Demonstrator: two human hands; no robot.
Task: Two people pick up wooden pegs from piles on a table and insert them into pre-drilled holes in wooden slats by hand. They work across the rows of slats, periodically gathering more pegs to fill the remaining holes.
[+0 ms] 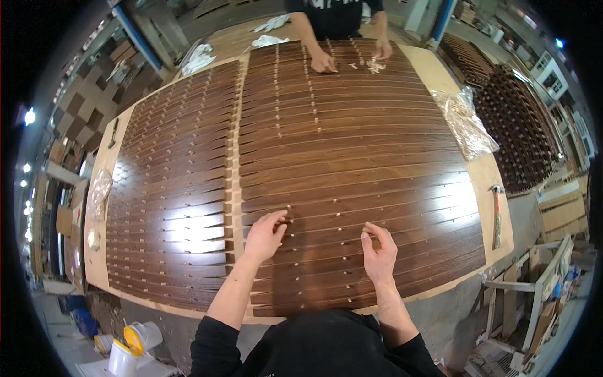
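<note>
Two sets of brown boards (pixel 377 151) cover most of the table (pixel 433 69), one toward the L edge, one toward the R, w/ a narrow gap btwn. Small pale pegs (pixel 338 214) stick up from both sets in rows running roughly from near edge to far edge. L hand (pixel 266 235) is over the R set, nr its L side & the table's near edge, fingers bent & thumb apart, tips right by a couple of pegs; can't tell if it grips one. R hand (pixel 379 252) is over the same set, farther toward the R edge, thumb & forefinger curled w/ tips close together; can't tell if a peg's pinched there. At the far edge a co-worker (pixel 333 22) in a dark top has both hands over the same boards, one beside a loose pile of pegs. R edge: clear plastic bag (pixel 468 125) toward the far corner, hammer (pixel 497 217) nearer the near corner. L edge: second hammer (pixel 114 133) toward the far corner, second plastic bag (pixel 100 188) about midway. White cloths (pixel 270 41) lie past the far edge. White buckets (pixel 122 359) w/ yellow rims stand off the near L corner, below table level.
</note>
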